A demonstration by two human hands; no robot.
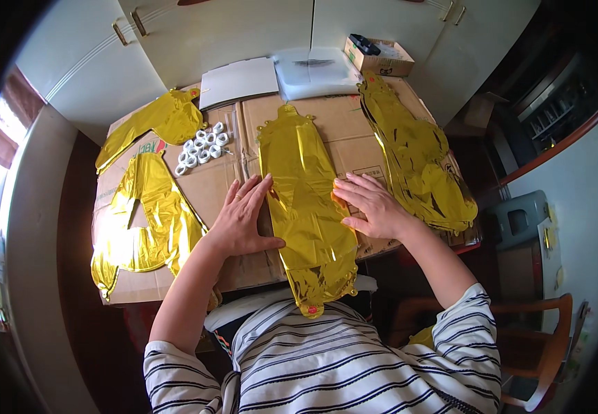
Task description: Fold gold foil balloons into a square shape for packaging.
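Observation:
A flat gold foil balloon (306,186) lies lengthwise on the cardboard in front of me, its near end hanging past the table edge toward my lap. Along its left edge rests my left hand (244,221), fingers stretched out and thumb on the foil. My right hand (371,205) touches its right edge with the fingers spread. A bit of orange shows under the right fingertips; what it is I cannot tell. To the left lie two more gold foil balloons, one nearer (151,221) and one farther (154,124). A stack of gold foil balloons (416,159) sits at the right.
Small white rolls (202,148) cluster on the cardboard (237,138) at the left. Behind stand a white flat board (240,83), a clear plastic pack (316,74) and a small box (382,58) with a black object. Pale cabinets (230,34) border the back; a wooden chair (554,338) is at the right.

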